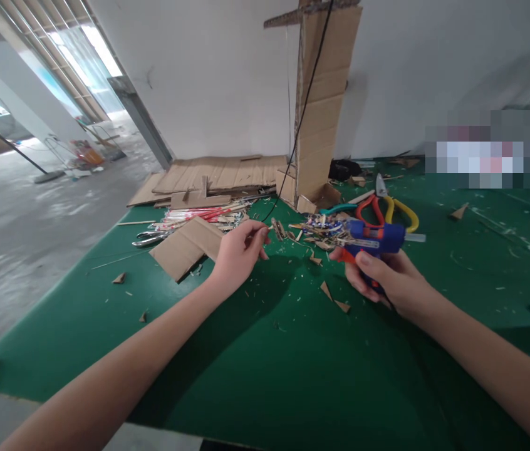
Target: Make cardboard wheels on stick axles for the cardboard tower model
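My right hand (389,279) grips a blue hot glue gun (374,241) with an orange trigger, its nozzle pointing left toward a heap of small cardboard scraps (319,228). My left hand (239,254) pinches a thin small strip between thumb and fingers, just left of the scrap heap. An L-shaped cardboard piece (187,245) lies right beside the left hand on the green table (293,351).
A tall upright cardboard column (319,106) stands behind, with a black cord (302,113) running down it. Yellow and red-handled pliers (389,210), metal pliers (150,238), red-white sticks (199,216) and flat cardboard sheets (218,172) lie around. The table's left edge drops to a concrete floor.
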